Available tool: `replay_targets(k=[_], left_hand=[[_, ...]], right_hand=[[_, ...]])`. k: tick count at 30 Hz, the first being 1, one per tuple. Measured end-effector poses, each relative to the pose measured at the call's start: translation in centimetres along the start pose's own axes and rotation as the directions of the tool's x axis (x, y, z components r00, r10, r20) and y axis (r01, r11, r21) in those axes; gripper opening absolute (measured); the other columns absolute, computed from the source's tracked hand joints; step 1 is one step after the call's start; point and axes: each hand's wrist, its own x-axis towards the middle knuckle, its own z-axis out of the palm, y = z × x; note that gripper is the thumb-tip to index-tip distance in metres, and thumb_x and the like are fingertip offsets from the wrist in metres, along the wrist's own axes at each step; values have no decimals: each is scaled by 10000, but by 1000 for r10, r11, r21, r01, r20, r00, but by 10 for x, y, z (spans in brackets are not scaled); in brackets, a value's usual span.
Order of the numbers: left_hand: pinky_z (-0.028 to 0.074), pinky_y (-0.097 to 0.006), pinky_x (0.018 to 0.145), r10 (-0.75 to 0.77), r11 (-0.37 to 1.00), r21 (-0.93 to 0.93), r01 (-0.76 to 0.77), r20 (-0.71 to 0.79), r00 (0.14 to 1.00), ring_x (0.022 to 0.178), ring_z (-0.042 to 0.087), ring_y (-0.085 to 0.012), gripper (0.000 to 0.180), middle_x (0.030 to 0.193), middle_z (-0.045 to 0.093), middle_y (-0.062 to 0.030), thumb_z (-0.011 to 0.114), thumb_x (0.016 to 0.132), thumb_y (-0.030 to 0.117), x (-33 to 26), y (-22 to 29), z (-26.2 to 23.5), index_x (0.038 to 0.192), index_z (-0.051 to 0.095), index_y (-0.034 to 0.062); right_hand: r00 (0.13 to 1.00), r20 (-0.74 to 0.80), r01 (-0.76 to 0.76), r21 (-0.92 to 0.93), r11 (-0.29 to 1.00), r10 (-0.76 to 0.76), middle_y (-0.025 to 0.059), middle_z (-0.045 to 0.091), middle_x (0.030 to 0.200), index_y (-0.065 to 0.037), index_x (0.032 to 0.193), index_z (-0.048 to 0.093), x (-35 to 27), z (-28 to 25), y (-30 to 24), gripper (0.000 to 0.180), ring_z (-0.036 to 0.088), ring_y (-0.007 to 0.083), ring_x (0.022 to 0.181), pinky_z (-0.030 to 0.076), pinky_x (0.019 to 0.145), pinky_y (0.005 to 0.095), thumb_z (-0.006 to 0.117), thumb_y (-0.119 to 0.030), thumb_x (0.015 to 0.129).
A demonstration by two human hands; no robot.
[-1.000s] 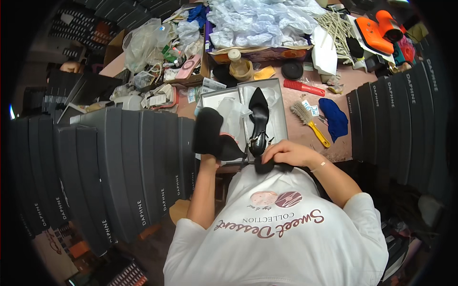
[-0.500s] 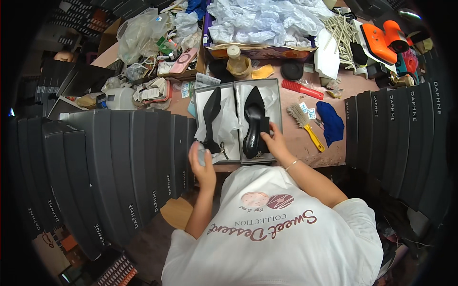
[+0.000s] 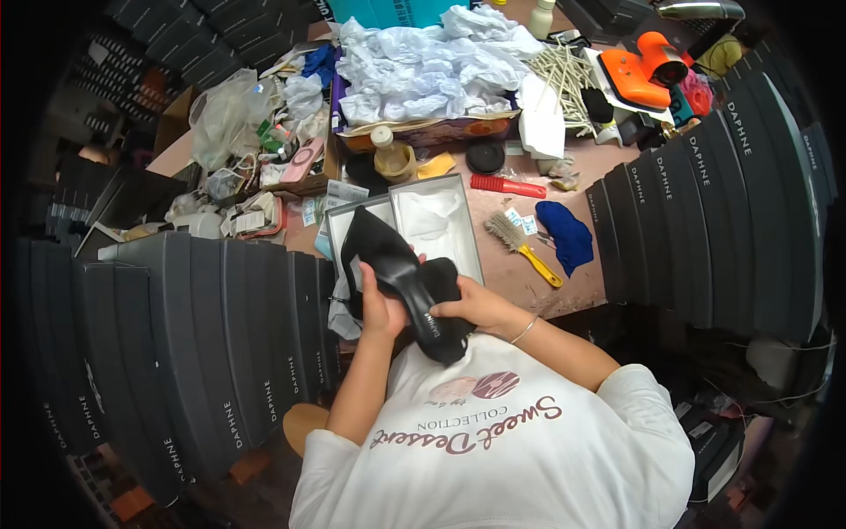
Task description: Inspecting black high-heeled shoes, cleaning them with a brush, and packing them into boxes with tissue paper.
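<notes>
A black pointed-toe shoe (image 3: 383, 249) is lifted close in front of me, tilted, with its toe to the far left and its heel end towards my shirt. My left hand (image 3: 384, 304) is closed around its side near the middle. With the thumb on the insole, my right hand (image 3: 480, 309) grips it near the heel. Behind the shoe lies an open grey shoe box (image 3: 471, 231), its right half showing white tissue paper (image 3: 432, 214). The shoe covers most of the left half, where crumpled tissue sticks out at the near edge; the other shoe cannot be made out clearly.
Dark shoe boxes (image 3: 198, 335) stand in rows on the left, and more boxes (image 3: 696, 229) on the right. A yellow-handled brush (image 3: 538, 264), a blue cloth (image 3: 566, 236) and a red-handled tool (image 3: 508, 185) lie right of the open box. Crumpled paper fills a carton (image 3: 423, 132) behind.
The right-hand shoe has left its box half and is now raised towards me. My left hand has moved from the left shoe onto the lifted one. The view has shifted slightly.
</notes>
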Motion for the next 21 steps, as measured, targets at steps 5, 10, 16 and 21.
replay_targets(k=[5,10,16,21], left_hand=[[487,-415,903,0,999,-50,-8,-143,990,1038,595,-280,679,1156,593,-168,458,885,598,2,-14,0,1205,517,2],[432,-356,946,-40,998,42,45,-106,994,1096,540,-213,580,1160,583,-81,354,954,557,-17,-27,-2,1205,512,58],[425,-351,954,-156,980,74,185,-290,944,1148,509,-217,661,1304,488,-84,318,949,592,-22,-30,47,1337,395,62],[378,-352,1014,-116,983,111,145,-231,966,1234,448,-227,744,1362,441,-100,299,930,635,-33,-43,34,1380,337,43]], right_hand=[[940,-211,85,-617,783,-269,199,512,1132,0,1325,300,-30,2,-27,697,594,210,808,487,764,324,671,-347,848],[785,134,450,-794,409,-604,198,495,1023,1,1126,511,-27,15,-25,360,544,334,980,449,845,360,631,-161,828],[632,84,353,-916,190,-771,147,546,916,-9,951,607,46,6,-18,214,580,326,869,494,696,403,625,-77,749],[711,125,217,-975,47,-692,136,551,879,-24,829,588,54,27,-5,131,570,326,828,478,668,422,581,-142,773]])
